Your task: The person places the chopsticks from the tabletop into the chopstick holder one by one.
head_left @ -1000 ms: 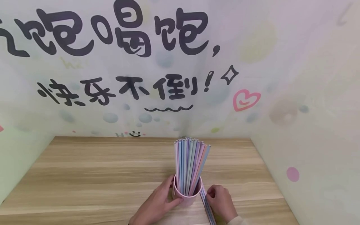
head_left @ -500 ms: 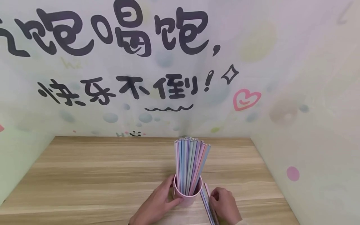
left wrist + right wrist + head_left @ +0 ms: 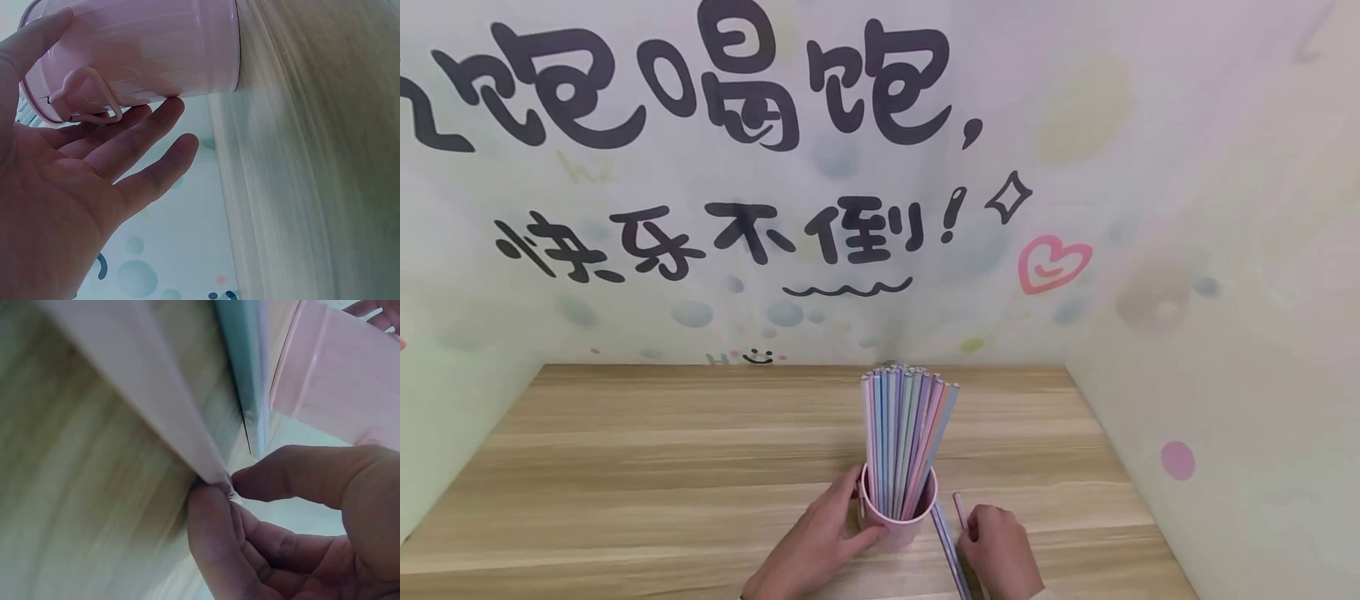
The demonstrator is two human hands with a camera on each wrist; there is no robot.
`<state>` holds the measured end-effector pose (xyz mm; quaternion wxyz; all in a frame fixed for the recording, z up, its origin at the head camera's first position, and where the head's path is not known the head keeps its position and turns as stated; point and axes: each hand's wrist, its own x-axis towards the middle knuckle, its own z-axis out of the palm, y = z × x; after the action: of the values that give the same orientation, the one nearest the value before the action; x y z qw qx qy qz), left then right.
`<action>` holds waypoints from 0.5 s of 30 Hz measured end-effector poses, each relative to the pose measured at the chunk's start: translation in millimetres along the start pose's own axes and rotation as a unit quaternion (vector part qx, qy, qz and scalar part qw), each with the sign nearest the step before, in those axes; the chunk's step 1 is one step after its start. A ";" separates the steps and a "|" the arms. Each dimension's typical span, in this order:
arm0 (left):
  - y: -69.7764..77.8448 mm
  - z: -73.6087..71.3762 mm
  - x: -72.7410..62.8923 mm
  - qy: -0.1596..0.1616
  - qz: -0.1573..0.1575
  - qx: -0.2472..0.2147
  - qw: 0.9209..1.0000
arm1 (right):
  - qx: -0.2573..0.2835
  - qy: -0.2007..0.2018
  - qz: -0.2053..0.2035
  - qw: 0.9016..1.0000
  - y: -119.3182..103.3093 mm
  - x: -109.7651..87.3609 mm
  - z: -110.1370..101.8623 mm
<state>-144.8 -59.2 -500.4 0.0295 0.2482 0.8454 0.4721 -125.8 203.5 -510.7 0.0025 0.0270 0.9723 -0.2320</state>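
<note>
A pink cup (image 3: 904, 535) stands on the table, packed with pastel pencils (image 3: 898, 442) that lean slightly right. My left hand (image 3: 816, 537) holds the cup from its left side, thumb in front and fingers behind. In the left wrist view, the fingers of the left hand (image 3: 75, 181) lie beside the cup's small wire handle (image 3: 90, 94). Right of the cup, my right hand (image 3: 1002, 550) pinches a pink pencil (image 3: 959, 508). The right wrist view shows thumb and fingertips at one end of this pink pencil (image 3: 150, 381). Bluish pencils (image 3: 950, 550) lie between cup and right hand.
A wooden tabletop (image 3: 685, 467) spans the lower head view. Behind it rises a printed wall (image 3: 880, 325) with black lettering, and a pale side wall (image 3: 1225, 375) bounds the right.
My right hand has drawn the pink pencil away from the bluish ones, slightly to the right. The left hand keeps its hold on the cup.
</note>
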 end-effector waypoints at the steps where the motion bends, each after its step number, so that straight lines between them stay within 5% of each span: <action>1: -0.3 -0.1 0.0 0.001 0.001 0.001 1.000 | -0.001 -0.003 0.002 1.000 -0.7 0.4 0.0; 9: -1.1 0.1 -1.1 0.002 0.002 0.000 1.000 | 0.049 0.013 -0.001 0.999 7.0 5.0 -6.9; 15: -0.2 -0.1 -0.1 -0.004 -0.002 0.000 1.000 | 0.135 0.045 0.029 0.989 4.0 14.1 -43.7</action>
<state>-144.8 -59.4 -500.5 0.0342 0.2482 0.8457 0.4713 -139.3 227.5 -473.7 -0.0379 0.0652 0.9300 -0.3597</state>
